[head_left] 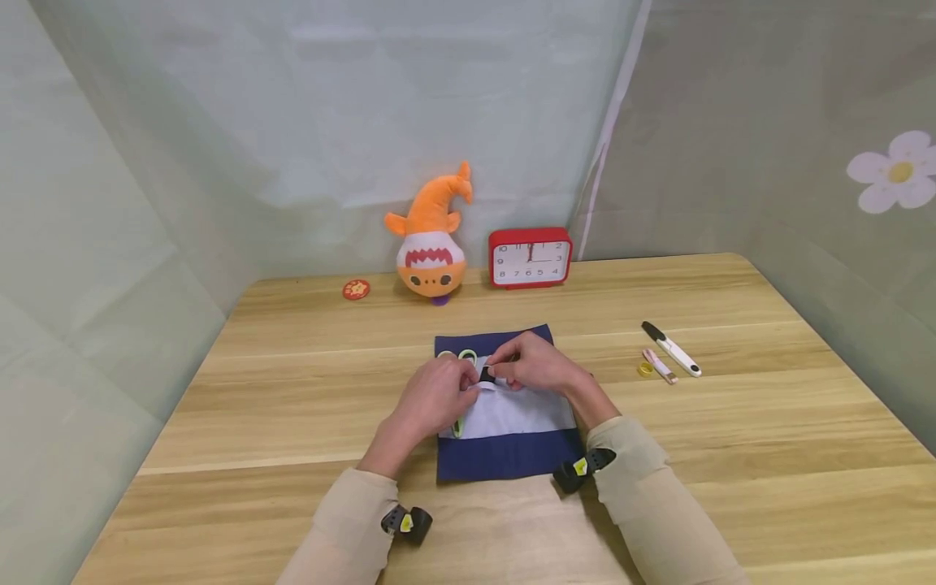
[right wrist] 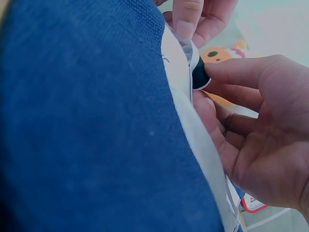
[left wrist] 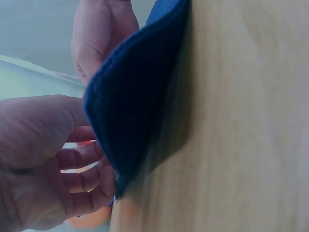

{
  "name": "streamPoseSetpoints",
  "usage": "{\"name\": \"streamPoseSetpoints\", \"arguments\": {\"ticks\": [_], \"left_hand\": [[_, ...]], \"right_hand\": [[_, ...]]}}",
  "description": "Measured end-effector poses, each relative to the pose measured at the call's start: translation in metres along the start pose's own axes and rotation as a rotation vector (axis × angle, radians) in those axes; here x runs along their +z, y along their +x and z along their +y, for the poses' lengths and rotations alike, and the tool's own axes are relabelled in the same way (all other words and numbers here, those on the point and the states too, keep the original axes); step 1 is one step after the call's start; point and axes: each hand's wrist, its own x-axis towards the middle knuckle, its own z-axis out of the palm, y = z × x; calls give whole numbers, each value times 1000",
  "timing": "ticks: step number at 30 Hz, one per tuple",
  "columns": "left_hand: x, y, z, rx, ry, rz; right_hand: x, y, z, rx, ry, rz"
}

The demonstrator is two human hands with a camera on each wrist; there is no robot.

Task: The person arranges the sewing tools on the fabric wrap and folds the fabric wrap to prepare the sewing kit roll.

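A navy cloth organizer [head_left: 504, 457] with a pale inner panel [head_left: 526, 414] lies spread out on the table. My right hand [head_left: 539, 363] pinches a small black thread spool [right wrist: 200, 75] with a white rim between thumb and finger, at a white strip [right wrist: 194, 55] on the panel. From the other side, my left hand [head_left: 437, 394] pinches that strip beside the spool. Green-handled scissors [head_left: 458, 427] lie on the left part of the panel, partly hidden by my left hand. In the left wrist view the organizer's raised edge [left wrist: 135, 92] hides the fingertips' work.
Right of the organizer lie a white tool with a black end [head_left: 680, 356], a folded pink-and-white strip [head_left: 660, 366] and a yellow ring [head_left: 645, 370]. Along the back stand an orange plush shark [head_left: 431, 244] and a red clock [head_left: 530, 258], with a round red badge [head_left: 356, 289] leftward.
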Motion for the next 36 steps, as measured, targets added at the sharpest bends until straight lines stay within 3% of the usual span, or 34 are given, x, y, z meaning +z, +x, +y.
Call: {"name": "streamPoseSetpoints", "arguments": {"ticks": [8,23,30,36], "left_hand": [[0,0,-1,36,3,-4],[1,-1,-1,34,-11,-16],[2,-1,-2,20,-19,-28],[1,0,-1,-3,-23,-43]], "right_hand": [[0,-2,-1,-17,-7,2],[-1,-3,-1,-18,-20,-16],[0,-3,-5,-69,-172,-68],[7,-2,-10,-24,-240,-41]]}}
